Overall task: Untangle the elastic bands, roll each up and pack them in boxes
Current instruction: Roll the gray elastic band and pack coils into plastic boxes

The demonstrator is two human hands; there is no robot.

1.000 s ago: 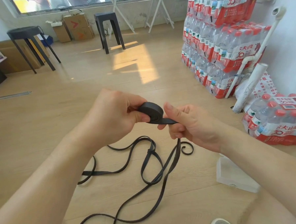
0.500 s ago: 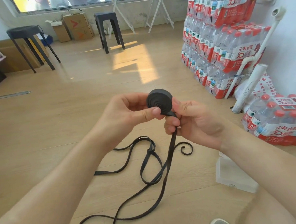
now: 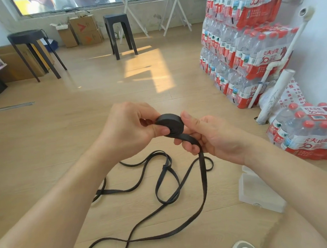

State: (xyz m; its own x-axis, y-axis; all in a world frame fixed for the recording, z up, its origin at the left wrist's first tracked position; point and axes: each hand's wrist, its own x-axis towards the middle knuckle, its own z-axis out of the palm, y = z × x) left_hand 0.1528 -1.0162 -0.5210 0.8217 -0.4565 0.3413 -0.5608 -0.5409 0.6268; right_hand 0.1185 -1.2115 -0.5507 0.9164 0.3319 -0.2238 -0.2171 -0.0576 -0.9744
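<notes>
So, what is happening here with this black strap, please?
A person is winding a black elastic band into a roll. The left hand pinches the roll, the right hand guides the loose band through its fingers. Much of the band lies in loops on the floor, beside a clear plastic box.

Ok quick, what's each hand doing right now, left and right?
Left hand: closed, pinching the roll of black elastic band.
Right hand: closed, thumb against the roll, fingers curled round the loose strand.
</notes>
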